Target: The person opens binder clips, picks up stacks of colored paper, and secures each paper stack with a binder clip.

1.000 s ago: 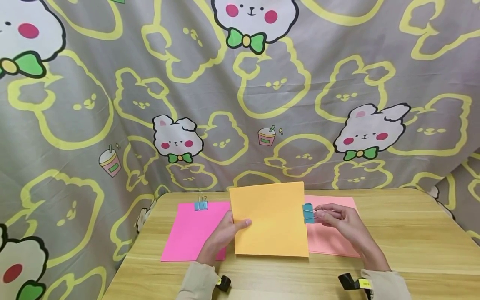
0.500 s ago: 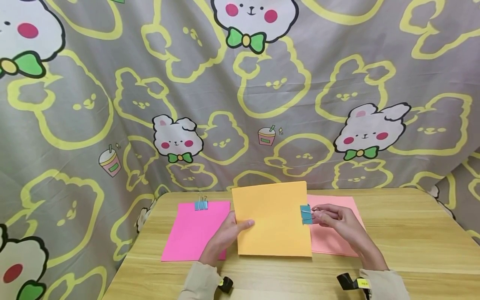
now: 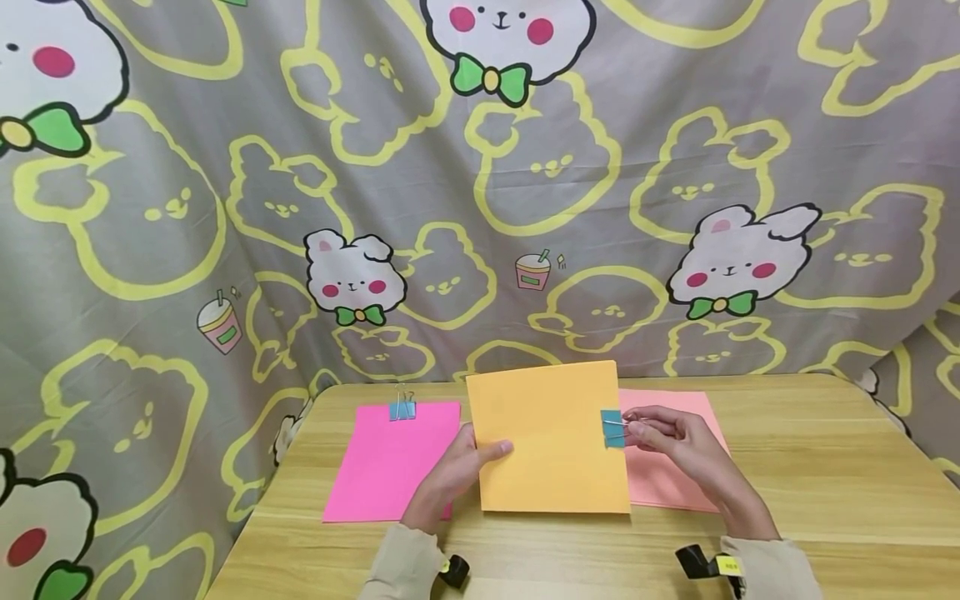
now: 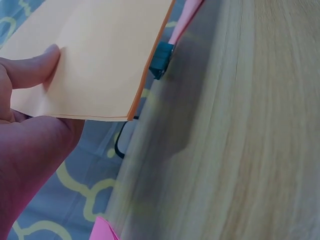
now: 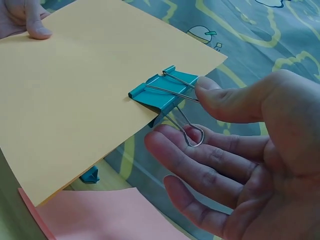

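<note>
A stack of orange paper (image 3: 551, 442) is held up off the table, slightly tilted. My left hand (image 3: 459, 468) grips its left side, thumb on the front face and the other fingers mostly hidden behind. At the right edge, a teal binder clip (image 3: 612, 428) straddles the paper. My right hand (image 3: 675, 437) holds the clip by its wire handles. In the right wrist view, the thumb lies on the upper handle, while the lower handle (image 5: 196, 140) rests against the fingers.
Magenta paper (image 3: 393, 467) with a blue binder clip (image 3: 402, 410) on its top edge lies at left. Salmon-pink paper (image 3: 671, 475) lies behind the orange stack. Another teal clip (image 5: 90, 175) shows beneath the stack. A patterned curtain (image 3: 555, 317) hangs behind the wooden table (image 3: 825, 467).
The orange stack and my left hand have shifted a little to the right. The binder clip has gone from the stack's right edge to further over it. My right hand has hardly moved.
</note>
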Motion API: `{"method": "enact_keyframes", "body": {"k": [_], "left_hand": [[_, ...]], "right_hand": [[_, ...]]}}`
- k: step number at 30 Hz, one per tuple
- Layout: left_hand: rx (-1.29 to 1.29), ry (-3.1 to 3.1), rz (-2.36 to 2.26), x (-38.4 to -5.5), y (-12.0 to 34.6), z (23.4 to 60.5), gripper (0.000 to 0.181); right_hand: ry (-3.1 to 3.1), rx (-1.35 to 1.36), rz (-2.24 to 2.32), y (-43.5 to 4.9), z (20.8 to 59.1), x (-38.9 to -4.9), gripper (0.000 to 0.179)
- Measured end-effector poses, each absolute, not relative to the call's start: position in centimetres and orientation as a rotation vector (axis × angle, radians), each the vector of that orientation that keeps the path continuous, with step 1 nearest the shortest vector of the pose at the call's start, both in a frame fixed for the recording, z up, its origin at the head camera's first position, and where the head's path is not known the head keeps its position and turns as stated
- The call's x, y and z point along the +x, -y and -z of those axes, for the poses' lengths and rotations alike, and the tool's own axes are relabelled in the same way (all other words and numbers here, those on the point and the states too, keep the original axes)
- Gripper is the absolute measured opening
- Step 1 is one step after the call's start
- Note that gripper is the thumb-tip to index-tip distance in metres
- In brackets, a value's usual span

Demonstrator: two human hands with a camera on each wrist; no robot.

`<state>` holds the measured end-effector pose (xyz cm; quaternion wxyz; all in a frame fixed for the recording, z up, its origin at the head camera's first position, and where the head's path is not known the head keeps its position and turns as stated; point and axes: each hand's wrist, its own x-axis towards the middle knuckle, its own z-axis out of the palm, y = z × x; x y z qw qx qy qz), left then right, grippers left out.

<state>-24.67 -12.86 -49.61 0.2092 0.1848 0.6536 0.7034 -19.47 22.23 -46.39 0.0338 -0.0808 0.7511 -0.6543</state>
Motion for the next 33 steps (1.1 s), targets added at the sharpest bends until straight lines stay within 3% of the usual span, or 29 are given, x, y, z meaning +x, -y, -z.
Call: {"method": "enact_keyframes", "body": {"k": [21,33], "left_hand": [[0.556,-1.766,-1.948,-24.6,13.0,49.1,0.041],[0.599,-1.797,-1.886,-25.3,15.0,48.4,0.03]], "right_hand": [[-2.28,-0.245,2.008,-22.4,46.4,-19.4,0.052],[-2.331,-0.295,2.02,-22.2,44.3,-18.5,0.049]]}}
